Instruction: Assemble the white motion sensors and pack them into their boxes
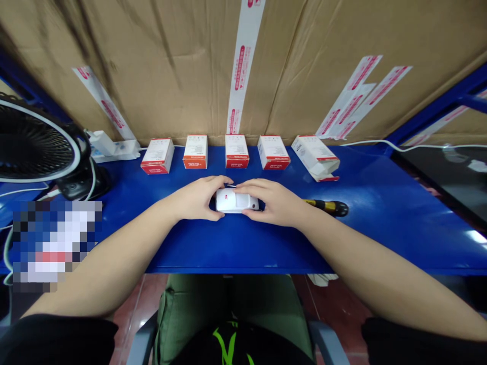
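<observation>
On the blue table lies a white motion detector (227,202), a smooth oblong casing with a small red mark and a paler window. My left hand (201,198) grips its left end, thumb at the near edge and fingers at the far edge. Around the right end my right hand (272,203) is closed in the same way. A screwdriver with a yellow and black handle (330,207) lies partly hidden behind my right hand and forearm. Just beyond the detector, a thin metal piece (230,185) shows between my fingertips; I cannot tell whether it belongs to the screwdriver.
Several white and red boxes stand in a row at the back; the rightmost box (315,157) has its near end open. At the left are a black fan (36,142) and a power strip (117,150). Cardboard (182,66) walls the back. A white cable (418,148) runs right.
</observation>
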{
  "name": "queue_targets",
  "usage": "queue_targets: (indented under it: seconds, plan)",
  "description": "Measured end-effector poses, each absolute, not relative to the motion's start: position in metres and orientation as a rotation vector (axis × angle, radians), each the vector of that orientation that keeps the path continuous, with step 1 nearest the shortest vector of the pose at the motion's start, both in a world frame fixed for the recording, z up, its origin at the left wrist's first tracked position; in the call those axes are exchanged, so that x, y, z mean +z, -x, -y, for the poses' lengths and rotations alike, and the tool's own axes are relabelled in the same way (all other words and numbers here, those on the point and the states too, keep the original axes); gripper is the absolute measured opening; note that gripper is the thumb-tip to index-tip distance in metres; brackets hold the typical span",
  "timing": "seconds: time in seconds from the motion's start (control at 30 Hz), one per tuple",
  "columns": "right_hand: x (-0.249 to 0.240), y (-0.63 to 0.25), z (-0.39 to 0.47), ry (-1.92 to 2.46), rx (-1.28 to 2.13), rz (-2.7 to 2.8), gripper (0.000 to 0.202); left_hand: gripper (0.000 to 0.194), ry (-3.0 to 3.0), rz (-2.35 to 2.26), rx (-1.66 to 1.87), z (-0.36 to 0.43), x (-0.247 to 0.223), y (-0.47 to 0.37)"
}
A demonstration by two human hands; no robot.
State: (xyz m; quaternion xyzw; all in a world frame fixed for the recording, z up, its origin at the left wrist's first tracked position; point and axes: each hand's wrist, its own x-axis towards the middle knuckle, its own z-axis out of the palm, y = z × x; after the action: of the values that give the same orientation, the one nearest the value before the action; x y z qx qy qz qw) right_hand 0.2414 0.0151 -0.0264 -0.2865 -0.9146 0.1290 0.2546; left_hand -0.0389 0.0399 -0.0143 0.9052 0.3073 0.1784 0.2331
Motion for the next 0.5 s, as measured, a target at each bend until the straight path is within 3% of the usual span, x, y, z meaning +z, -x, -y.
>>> queue_targets:
  seconds: [0.5]
  plan:
    - [-0.0282, -0.2427, -0.0168, 0.746, 0.426, 2.486, 0.042, 0.072, -2.556, -0.724, 0.519, -0.0426, -0.0142, 0.0389]
